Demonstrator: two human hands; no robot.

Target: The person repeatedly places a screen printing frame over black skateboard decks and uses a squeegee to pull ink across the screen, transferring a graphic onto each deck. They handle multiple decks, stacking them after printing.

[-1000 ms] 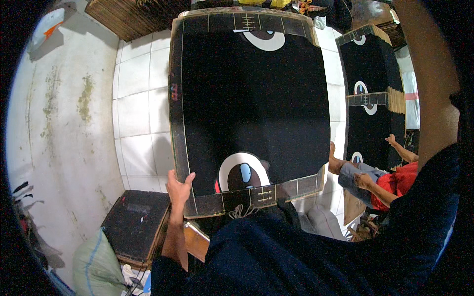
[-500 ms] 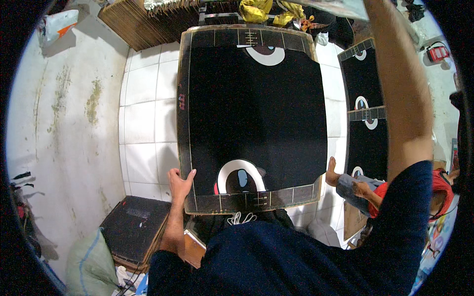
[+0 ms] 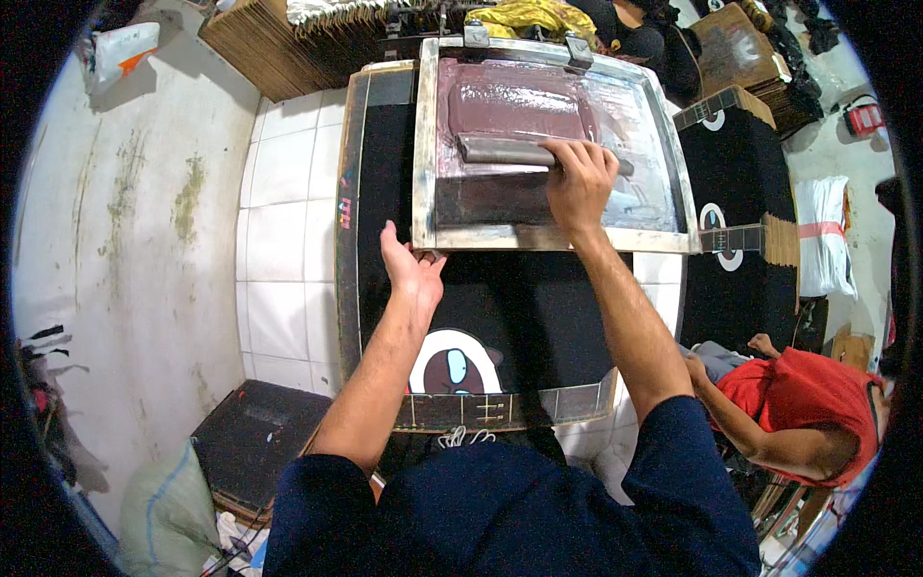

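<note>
A screen printing frame [image 3: 423,183] with pale wooden sides and mesh lies over the far part of a black fabric panel [image 3: 567,327] on a board. Dark reddish ink [image 3: 519,104] is pooled on the mesh. My right hand [image 3: 583,183] is closed round a long grey squeegee [image 3: 505,152] resting across the mesh near the ink. At the frame's near left corner is my left hand [image 3: 415,274], its fingers curled at the underside of the frame edge and partly hidden, its thumb sticking out. A printed cartoon eye [image 3: 457,363] shows on the near end of the panel.
A person in a red top [image 3: 788,413] sits at the right beside more black printed panels [image 3: 740,173]. Cardboard sheets [image 3: 279,48] stand at the far left, yellow cloth [image 3: 529,19] behind the frame. A dark board stack [image 3: 255,442] and a sack [image 3: 168,510] lie near left.
The screen printing frame has come down over the far part of the panel. My right hand moved from high up onto the squeegee; my left moved from the board's edge to the frame's corner.
</note>
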